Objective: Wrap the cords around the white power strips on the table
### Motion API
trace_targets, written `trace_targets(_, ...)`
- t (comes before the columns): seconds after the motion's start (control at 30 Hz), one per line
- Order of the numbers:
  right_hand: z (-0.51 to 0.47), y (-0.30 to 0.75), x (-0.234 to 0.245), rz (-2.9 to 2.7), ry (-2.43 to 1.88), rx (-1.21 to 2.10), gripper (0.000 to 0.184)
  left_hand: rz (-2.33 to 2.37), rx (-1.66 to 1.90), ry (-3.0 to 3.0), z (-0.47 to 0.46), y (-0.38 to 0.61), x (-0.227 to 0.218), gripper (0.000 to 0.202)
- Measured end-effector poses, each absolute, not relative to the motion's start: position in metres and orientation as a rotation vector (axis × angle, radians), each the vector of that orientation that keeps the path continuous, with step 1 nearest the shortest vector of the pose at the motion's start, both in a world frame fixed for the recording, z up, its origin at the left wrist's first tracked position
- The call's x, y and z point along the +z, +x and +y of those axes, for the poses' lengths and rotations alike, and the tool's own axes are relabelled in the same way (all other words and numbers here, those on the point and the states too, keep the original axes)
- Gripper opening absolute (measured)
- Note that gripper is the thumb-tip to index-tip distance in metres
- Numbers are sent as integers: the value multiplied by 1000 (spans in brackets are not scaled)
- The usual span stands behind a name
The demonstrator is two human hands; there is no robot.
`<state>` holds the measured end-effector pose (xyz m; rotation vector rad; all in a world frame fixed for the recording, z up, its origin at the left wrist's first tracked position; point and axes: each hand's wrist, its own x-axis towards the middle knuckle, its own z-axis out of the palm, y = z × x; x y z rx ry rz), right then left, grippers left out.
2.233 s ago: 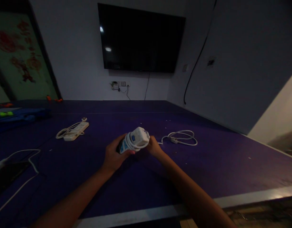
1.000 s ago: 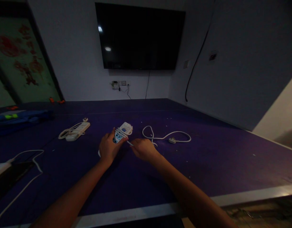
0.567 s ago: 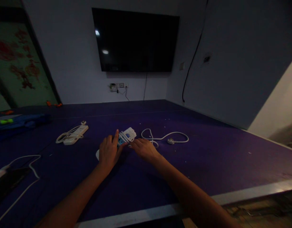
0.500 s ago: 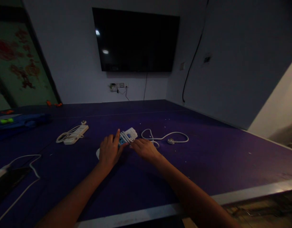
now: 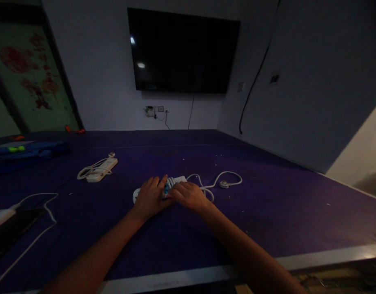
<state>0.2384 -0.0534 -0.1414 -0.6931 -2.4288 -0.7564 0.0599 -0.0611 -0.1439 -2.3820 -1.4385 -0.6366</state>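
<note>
A white power strip [image 5: 181,179] with a blue middle part lies in front of me on the purple tabletop. Several turns of its white power cord [image 5: 170,182] wrap around it. My left hand [image 5: 150,197] is closed around the strip's left portion, whose white end sticks out past the fingers. Over the strip's near side, my right hand [image 5: 190,195] has its fingers curled at the wrapped cord; its fingertips are partly hidden. From beneath that hand the loose cord curves out to the right and ends in a plug [image 5: 223,184] on the table.
Another white power strip [image 5: 102,170] with its cord wound on it lies to the left. Farther left are a white cord [image 5: 47,204], a dark flat object [image 5: 16,232] and blue fabric [image 5: 37,152]. The pale table edge [image 5: 175,279] runs nearest me.
The strip has gone lower and flatter beneath my hands. My right hand has moved over it, nearer my left, covering more of the strip. The view has shifted slightly.
</note>
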Motion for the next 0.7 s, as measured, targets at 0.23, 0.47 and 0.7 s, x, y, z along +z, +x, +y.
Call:
trace_targets(0.23,-51,252,-126,-2398,-1026,-431,43,-1478,-682,-2369,-53,56,-146,72)
trace_targets(0.47,-43,259,-122,-2457,-1142,-135,28,-1732,-632,-2212,-39,42,-148,75)
trace_targets(0.7,-25,270,-130,-2271,-1202,221,14,-1979,-694,-1966,-24,16,-145,71)
